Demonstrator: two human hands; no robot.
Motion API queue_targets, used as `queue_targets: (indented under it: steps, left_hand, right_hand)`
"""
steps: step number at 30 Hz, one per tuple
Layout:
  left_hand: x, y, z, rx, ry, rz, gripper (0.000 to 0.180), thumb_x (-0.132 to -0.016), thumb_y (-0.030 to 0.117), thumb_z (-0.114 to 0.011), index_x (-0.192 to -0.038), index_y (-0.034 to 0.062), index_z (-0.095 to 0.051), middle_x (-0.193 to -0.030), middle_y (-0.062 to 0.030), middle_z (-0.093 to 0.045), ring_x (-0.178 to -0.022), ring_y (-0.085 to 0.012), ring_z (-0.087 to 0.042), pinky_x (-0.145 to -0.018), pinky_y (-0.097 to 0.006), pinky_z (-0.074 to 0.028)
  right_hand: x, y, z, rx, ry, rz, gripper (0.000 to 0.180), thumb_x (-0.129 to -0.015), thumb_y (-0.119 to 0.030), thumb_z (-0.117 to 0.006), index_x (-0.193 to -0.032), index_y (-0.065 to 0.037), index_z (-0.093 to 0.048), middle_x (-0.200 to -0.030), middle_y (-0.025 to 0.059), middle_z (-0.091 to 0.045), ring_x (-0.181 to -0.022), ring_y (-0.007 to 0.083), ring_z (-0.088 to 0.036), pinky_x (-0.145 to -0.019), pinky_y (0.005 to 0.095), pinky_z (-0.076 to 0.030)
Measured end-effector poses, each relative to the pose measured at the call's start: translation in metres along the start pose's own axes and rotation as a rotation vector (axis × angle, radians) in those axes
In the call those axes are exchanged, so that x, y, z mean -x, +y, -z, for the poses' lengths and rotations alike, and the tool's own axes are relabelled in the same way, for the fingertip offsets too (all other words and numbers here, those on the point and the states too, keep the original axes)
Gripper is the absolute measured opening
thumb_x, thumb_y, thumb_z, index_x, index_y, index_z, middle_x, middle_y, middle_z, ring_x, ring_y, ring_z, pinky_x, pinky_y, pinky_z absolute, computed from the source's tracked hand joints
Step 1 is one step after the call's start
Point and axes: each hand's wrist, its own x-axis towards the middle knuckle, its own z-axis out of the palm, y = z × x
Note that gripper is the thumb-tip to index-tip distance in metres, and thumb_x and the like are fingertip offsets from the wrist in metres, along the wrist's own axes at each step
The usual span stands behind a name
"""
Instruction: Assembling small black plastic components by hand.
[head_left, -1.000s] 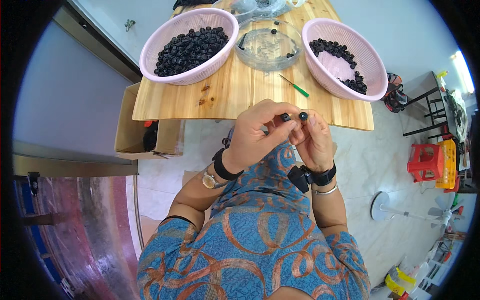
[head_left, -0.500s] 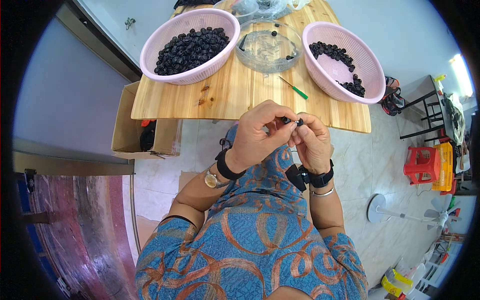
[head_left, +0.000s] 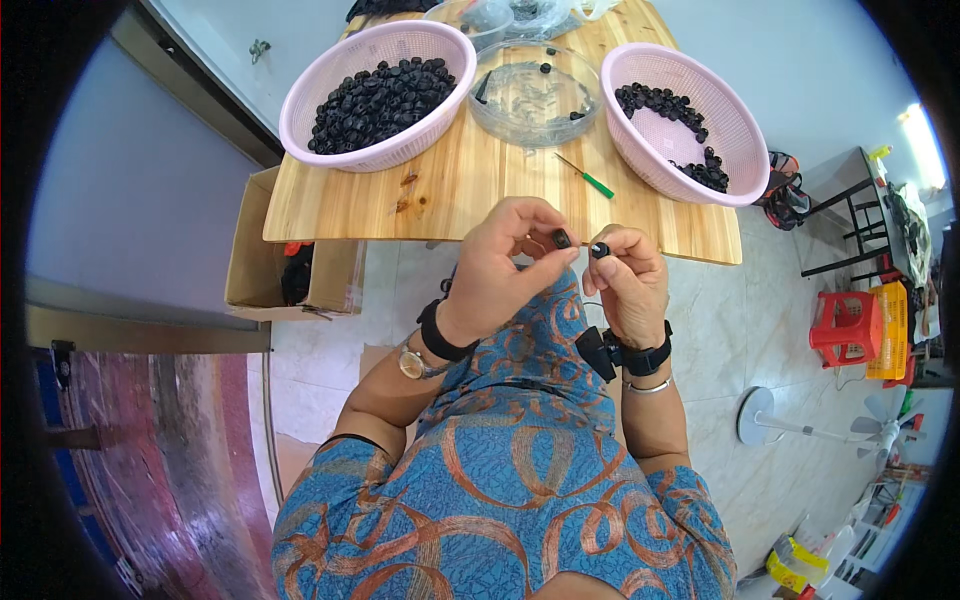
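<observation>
Nearest to us lies a lap covered in blue fabric printed with orange loops. Above it we hold both hands raised side by side, just short of the desk edge. Our left hand [head_left: 505,265] is curled, its fingertips pinching a small black ring-shaped part [head_left: 562,239]. Our right hand [head_left: 625,280] is likewise curled and pinches a second small black part [head_left: 599,250], round with a pale centre. The two parts sit just beside each other, apart by a narrow gap. Each wrist carries a black band; the left forearm also carries a metal watch.

Beyond the hands stands the desk [head_left: 450,195], a slab of pale, straight-grained wood with a few dark stains. A thin tool with a green handle [head_left: 586,176] lies on it between the baskets. On the left rests a round pink plastic basket [head_left: 378,95] with perforated walls, heaped with small black parts. On the right rests a matching pink basket [head_left: 683,120], only part filled along its far and right sides. Between them sits a clear shallow round dish [head_left: 535,95] holding a few black parts.

Under the desk's left end stands an open brown cardboard box [head_left: 285,265] on the pale tiled floor.
</observation>
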Motion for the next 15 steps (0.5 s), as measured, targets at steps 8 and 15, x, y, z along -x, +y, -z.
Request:
queue_targets:
  steps: [8,15]
  left_hand:
    - [0.000,0.001,0.019,0.335,-0.103,0.248,0.026,-0.079,-0.003,-0.060,-0.103,0.0014,-0.051,-0.101,-0.0117,-0.059,-0.086,-0.0119,-0.058,-0.074,-0.023,-0.049]
    - [0.000,-0.008,0.020,0.831,0.026,0.401,0.026,-0.083,-0.003,-0.054,-0.109,-0.0014,-0.051,-0.107,-0.0138,-0.057,-0.092,-0.0154,-0.059,-0.081,-0.024,-0.051]
  right_hand:
    - [0.007,-0.019,-0.024,0.435,0.092,0.054,0.020,-0.077,0.002,-0.064,-0.094,0.001,-0.054,-0.074,0.0025,-0.058,-0.064,0.0067,-0.055,-0.057,0.0192,-0.046]
    - [0.004,-0.018,-0.035,0.688,0.060,0.171,0.016,-0.077,-0.002,-0.065,-0.091,0.001,-0.057,-0.074,0.0016,-0.058,-0.064,0.0046,-0.054,-0.057,0.0175,-0.045]
